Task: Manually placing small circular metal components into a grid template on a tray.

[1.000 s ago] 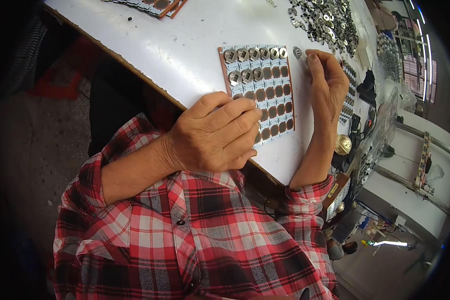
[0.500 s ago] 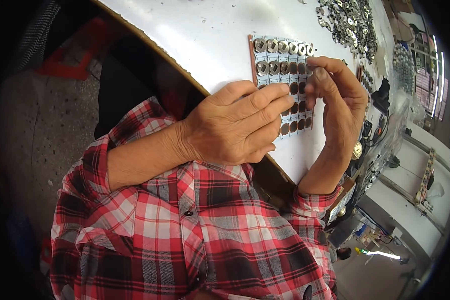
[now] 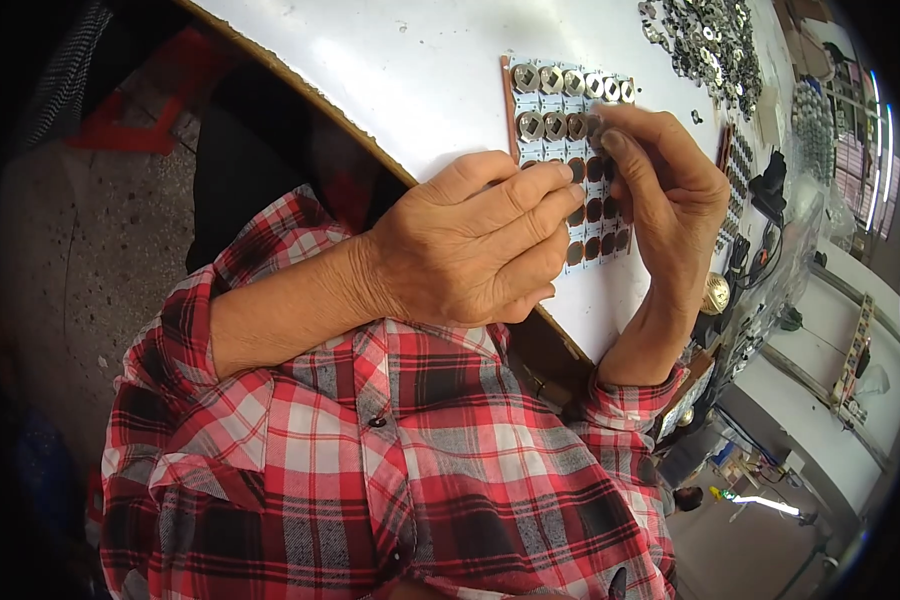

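Note:
A panel of small pale-blue circuit boards lies on the white table. Round metal battery clips fill its far row and part of the second; nearer rows show dark round pads. My right hand is closed in a pinch over the second row, a small grey metal clip at its thumb and fingertips, partly hidden by them. My left hand reaches over the panel's near left part, fingers curled and pressed together. What those fingers hold, if anything, is hidden beneath them.
A heap of loose metal parts lies at the far right of the white table. Another panel of parts, a black object and cables stand beyond my right hand. The table's brown edge runs diagonally before me.
My right hand has moved slightly left, bringing its pinch onto the second row beside the seated clips. My left hand has hardly moved. The panel appears shifted a little in view.

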`<move>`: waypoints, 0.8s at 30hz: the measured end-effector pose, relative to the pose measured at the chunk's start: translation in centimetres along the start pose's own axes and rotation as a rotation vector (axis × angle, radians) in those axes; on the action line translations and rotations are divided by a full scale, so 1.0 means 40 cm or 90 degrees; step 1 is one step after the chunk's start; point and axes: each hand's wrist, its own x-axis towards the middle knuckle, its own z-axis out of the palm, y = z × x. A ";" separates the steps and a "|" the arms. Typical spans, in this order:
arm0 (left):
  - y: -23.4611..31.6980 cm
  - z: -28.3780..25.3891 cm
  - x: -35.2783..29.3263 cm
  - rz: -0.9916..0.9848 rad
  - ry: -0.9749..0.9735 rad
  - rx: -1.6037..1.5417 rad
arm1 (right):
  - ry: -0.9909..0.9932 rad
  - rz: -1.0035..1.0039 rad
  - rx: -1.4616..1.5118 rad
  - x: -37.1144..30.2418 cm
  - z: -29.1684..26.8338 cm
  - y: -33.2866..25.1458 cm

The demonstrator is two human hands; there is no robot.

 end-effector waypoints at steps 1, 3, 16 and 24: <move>0.000 0.000 0.000 0.000 0.000 -0.001 | 0.037 0.039 0.030 0.000 0.012 -0.017; 0.000 -0.001 0.001 -0.001 -0.001 -0.002 | 0.074 0.078 0.060 -0.001 0.017 -0.022; 0.003 -0.007 0.010 0.010 -0.009 -0.007 | -0.005 -0.008 0.080 0.010 -0.009 0.024; -0.001 -0.016 0.009 0.013 -0.014 0.005 | 0.331 -0.012 -0.037 0.052 -0.070 0.118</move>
